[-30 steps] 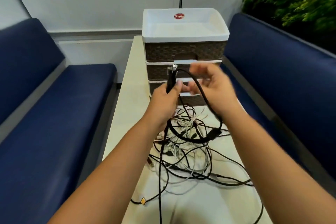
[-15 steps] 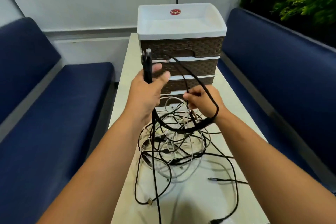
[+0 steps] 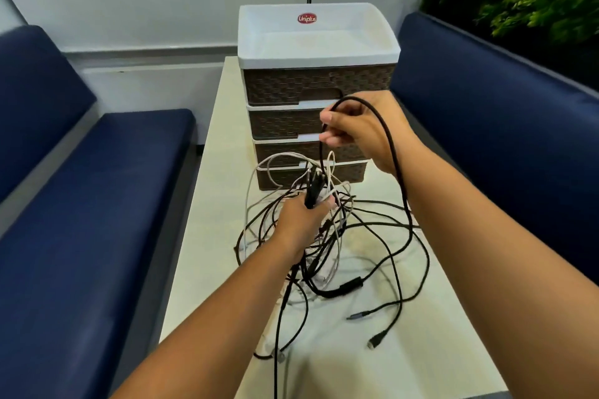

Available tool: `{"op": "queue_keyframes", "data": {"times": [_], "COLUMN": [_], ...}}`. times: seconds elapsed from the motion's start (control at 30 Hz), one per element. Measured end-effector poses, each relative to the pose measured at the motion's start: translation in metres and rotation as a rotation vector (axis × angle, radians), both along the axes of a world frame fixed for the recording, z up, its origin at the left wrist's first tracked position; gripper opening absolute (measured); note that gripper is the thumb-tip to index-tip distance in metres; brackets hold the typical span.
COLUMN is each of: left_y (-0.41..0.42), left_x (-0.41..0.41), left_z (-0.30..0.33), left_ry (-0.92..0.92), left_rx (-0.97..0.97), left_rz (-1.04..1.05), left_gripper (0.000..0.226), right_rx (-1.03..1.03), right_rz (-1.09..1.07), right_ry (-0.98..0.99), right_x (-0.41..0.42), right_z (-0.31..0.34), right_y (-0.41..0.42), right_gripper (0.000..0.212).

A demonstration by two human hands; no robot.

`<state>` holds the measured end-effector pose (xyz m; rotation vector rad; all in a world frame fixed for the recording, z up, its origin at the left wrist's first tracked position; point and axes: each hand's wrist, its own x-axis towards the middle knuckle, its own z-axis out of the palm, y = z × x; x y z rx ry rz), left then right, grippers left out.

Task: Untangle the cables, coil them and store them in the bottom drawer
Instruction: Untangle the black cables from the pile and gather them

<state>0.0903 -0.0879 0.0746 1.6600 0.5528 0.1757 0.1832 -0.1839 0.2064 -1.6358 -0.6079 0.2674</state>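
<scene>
Mid-coil on the black cable (image 3: 393, 152): left hand (image 3: 299, 217) grips its gathered end above the tangle (image 3: 324, 253) on the table (image 3: 207, 204), right hand (image 3: 359, 129) pinches the loop. Next I'd pull slack free; the bottom drawer (image 3: 343, 173) looks closed.

Left hand (image 3: 299, 215) grips black cable's plug end (image 3: 312, 189) low over tangle of black and white cables (image 3: 327, 246) on cream tabletop (image 3: 207, 230). Right hand (image 3: 359, 131) pinches same black cable's loop (image 3: 389, 142) before brown woven-front four-drawer plastic organiser (image 3: 317, 84), drawers closed.
</scene>
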Motion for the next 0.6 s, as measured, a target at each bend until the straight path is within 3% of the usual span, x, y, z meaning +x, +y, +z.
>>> {"op": "queue_keyframes", "data": {"times": [0.23, 0.37, 0.47, 0.6], "left_y": [-0.002, 0.000, 0.002, 0.005], "left_x": [-0.003, -0.002, -0.001, -0.005], "left_z": [-0.025, -0.030, -0.032, -0.026], "left_ry": [0.103, 0.139, 0.160, 0.105], "left_rx": [-0.031, 0.049, 0.061, -0.071], "left_rz": [-0.009, 0.008, 0.019, 0.024], "left_gripper": [0.026, 0.027, 0.025, 0.018], "right_rx": [0.257, 0.343, 0.474, 0.481], "right_rz": [-0.045, -0.044, -0.025, 0.032], "right_ry": [-0.081, -0.140, -0.161, -0.124], "right_x": [0.002, 0.001, 0.001, -0.003], "right_z": [0.033, 0.049, 0.056, 0.049], "right_y": [-0.013, -0.017, -0.019, -0.024], "right_gripper": [0.009, 0.004, 0.011, 0.011]}}
